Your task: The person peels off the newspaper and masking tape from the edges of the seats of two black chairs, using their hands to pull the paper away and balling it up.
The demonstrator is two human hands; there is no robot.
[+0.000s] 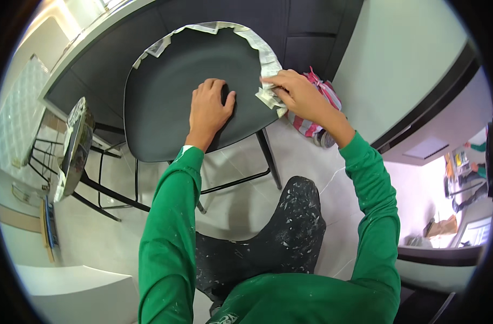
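Note:
In front of me stands a black chair [171, 92] with a wide curved seat and thin dark metal legs. Strips of paper and masking tape [255, 40] run along its far and right rim, with loose, crumpled ends at the right. My left hand [210, 105] rests on the seat, its fingers slightly bent and holding nothing. At the right edge my right hand [297, 92] pinches the taped paper strip between thumb and fingers. Part of the strip is hidden behind those fingers.
Another chair [76, 146], partly wrapped in paper, stands at the left. A dark panelled counter [214, 11] is behind the seat. Beside the right rim a red-and-white striped bag [307, 127] sits on the tiled floor. Through the doorway at the right, another person's legs [470, 194] show.

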